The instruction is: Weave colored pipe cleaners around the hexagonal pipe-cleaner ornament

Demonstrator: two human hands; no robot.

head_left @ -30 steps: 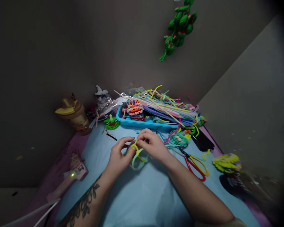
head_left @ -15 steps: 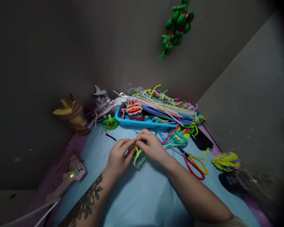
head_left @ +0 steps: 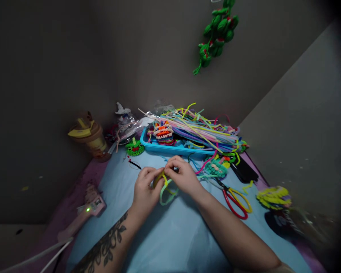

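Between my two hands is a yellow pipe cleaner (head_left: 165,179), joined to a pale green pipe cleaner loop (head_left: 161,197) that hangs below the fingers. My left hand (head_left: 147,186) pinches the yellow piece between thumb and fingers. With thumb and fingertips close together, my right hand (head_left: 182,175) grips the same yellow piece near its top end. The fingertips of both hands almost meet, so part of the yellow piece is hidden. Red-and-yellow-handled scissors (head_left: 235,203) lie to the right, beside a teal fuzzy figure (head_left: 216,167).
Behind my hands a blue tray (head_left: 176,150) holds a heap of colourful pipe cleaners (head_left: 199,131). A green frog-like figure (head_left: 135,147) sits left of it. A black phone (head_left: 244,170) lies right, a pink glue gun (head_left: 91,206) left. Green figures (head_left: 218,34) hang on the wall.
The pale green loop has swung into fuller view below the hands, and the left thumb has shifted. Both hands keep their pinch. The whole view has shifted slightly.
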